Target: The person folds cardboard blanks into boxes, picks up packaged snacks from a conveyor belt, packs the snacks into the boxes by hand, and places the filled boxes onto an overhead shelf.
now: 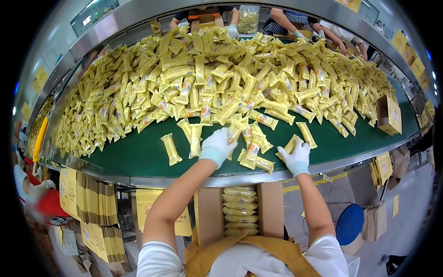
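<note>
Mustard apron (pixel 197 259) sits below left hand (pixel 218 146), which pinches one packet (pixel 237 128); right hand (pixel 296 156) pinches another packet (pixel 289 145). Likely light, slippery, crushable: grip mid-length, gently.

Yellow packets (pixel 254 151): dark lettering beside an orange mark, too small to read
Stacked flat cartons (pixel 69 191): faint print on the yellow front, illegible
Small box (pixel 391 115) at the right: print on its side, unreadable
Brands, numbers: none can be read
</note>
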